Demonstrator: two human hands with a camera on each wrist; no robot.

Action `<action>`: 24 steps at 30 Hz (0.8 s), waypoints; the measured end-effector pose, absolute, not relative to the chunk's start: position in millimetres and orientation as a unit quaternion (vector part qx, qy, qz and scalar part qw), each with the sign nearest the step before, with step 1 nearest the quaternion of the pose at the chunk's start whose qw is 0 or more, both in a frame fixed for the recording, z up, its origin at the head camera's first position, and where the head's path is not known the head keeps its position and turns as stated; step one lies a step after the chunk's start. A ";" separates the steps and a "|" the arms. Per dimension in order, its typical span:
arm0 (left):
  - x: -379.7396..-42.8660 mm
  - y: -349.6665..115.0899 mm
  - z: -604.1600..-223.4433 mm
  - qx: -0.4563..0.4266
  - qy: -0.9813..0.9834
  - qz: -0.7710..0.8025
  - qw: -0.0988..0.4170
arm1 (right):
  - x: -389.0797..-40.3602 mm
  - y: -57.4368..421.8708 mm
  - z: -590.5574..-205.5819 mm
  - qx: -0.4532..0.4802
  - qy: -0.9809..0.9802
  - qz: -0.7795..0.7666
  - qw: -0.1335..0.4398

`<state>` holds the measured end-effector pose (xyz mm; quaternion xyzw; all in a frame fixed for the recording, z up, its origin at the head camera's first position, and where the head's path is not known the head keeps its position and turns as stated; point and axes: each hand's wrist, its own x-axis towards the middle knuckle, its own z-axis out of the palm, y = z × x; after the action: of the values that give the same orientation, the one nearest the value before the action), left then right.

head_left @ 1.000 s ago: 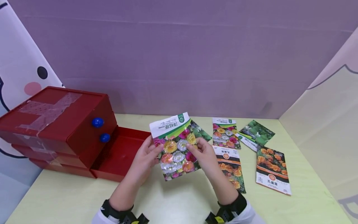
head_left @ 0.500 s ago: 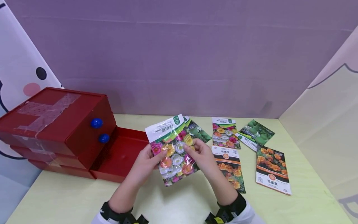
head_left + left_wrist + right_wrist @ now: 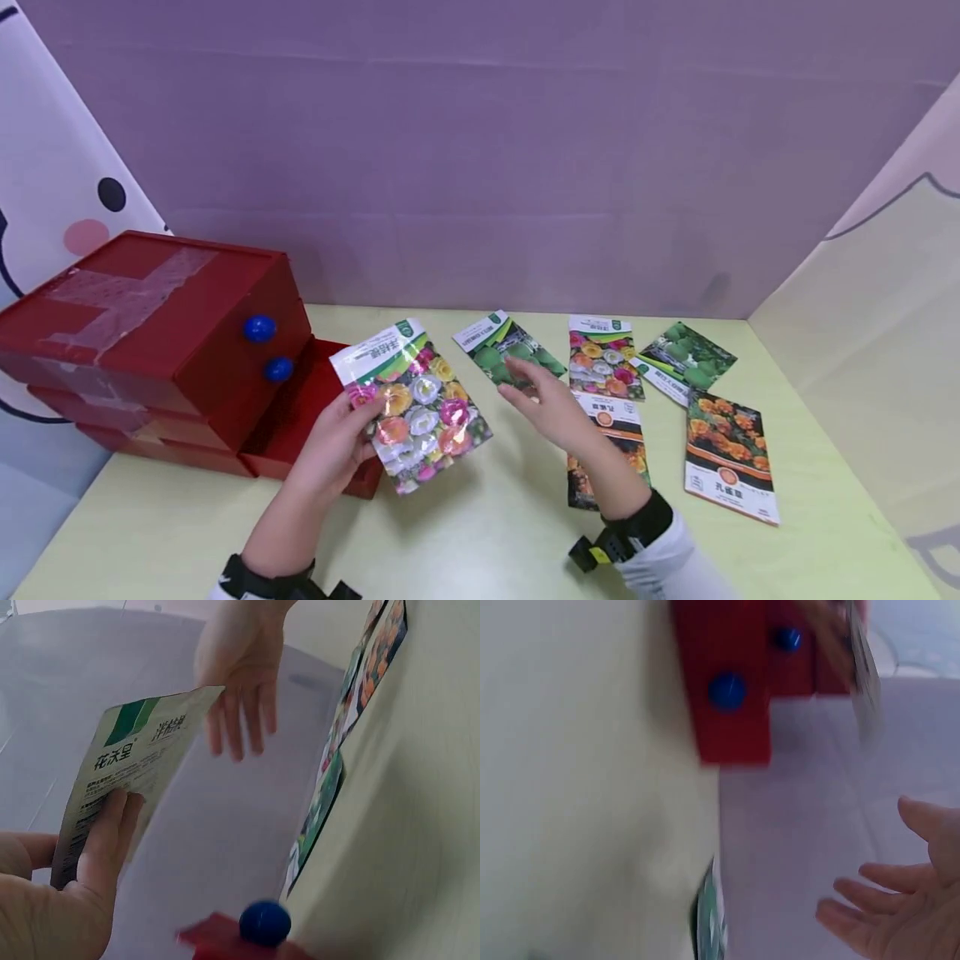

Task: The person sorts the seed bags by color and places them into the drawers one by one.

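My left hand (image 3: pixel 333 446) holds a seed packet (image 3: pixel 427 408) with many-coloured flowers by its left side, thumb on the front. In the left wrist view its pale printed back (image 3: pixel 142 750) shows, fingers against it. The packet is raised over the outer end of a pulled-out red drawer (image 3: pixel 296 421), hiding part of it. My right hand (image 3: pixel 551 408) holds nothing; its fingers are spread and relaxed in the right wrist view. In the head view it overlaps the lower edge of a green packet (image 3: pixel 513 346) on the table.
A red drawer chest (image 3: pixel 150 308) with blue knobs (image 3: pixel 259 328) stands at left. To the right lie another flower packet (image 3: pixel 602 357), a green packet (image 3: pixel 686 358) and orange-flower packets (image 3: pixel 727 454). A purple backdrop (image 3: pixel 480 167) rises behind the table (image 3: pixel 480 533).
My right hand has let go of the flower packet and moved slightly right. My left hand has carried the packet left to the drawer, uncovering the green packet.
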<state>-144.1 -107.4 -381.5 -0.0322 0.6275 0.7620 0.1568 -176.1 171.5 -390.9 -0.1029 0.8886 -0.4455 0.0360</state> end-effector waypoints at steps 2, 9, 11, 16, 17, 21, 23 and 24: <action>-143.5 -118.8 -383.1 -0.040 0.609 0.777 0.154 | -187.1 185.2 -390.3 -0.094 0.910 -0.403 0.043; -141.2 -133.5 -389.6 -0.037 0.554 0.813 0.176 | -235.2 243.6 -400.5 -0.036 0.947 -0.314 0.059; -142.2 -132.2 -390.2 -0.034 0.544 0.818 0.182 | -247.0 258.5 -403.0 -0.023 0.950 -0.306 0.057; -144.7 -129.9 -389.0 -0.035 0.511 0.837 0.195 | -278.5 289.4 -412.9 0.014 0.959 -0.282 0.034; -144.9 -130.1 -388.9 -0.036 0.502 0.841 0.198 | -284.4 294.7 -415.8 0.025 0.960 -0.276 0.033; -145.4 -132.1 -389.0 -0.049 0.459 0.861 0.212 | -298.0 310.6 -425.3 0.073 0.963 -0.257 0.041; -146.1 -133.6 -389.3 -0.058 0.440 0.870 0.216 | -300.6 315.5 -428.7 0.093 0.962 -0.252 0.042; -146.6 -134.4 -389.4 -0.064 0.431 0.873 0.218 | -301.4 317.5 -430.4 0.101 0.963 -0.248 0.041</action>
<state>-146.6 -134.4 -389.4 -0.0636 0.4310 0.8734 0.2178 -301.4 317.5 -430.4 0.1006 0.9625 -0.2485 0.0411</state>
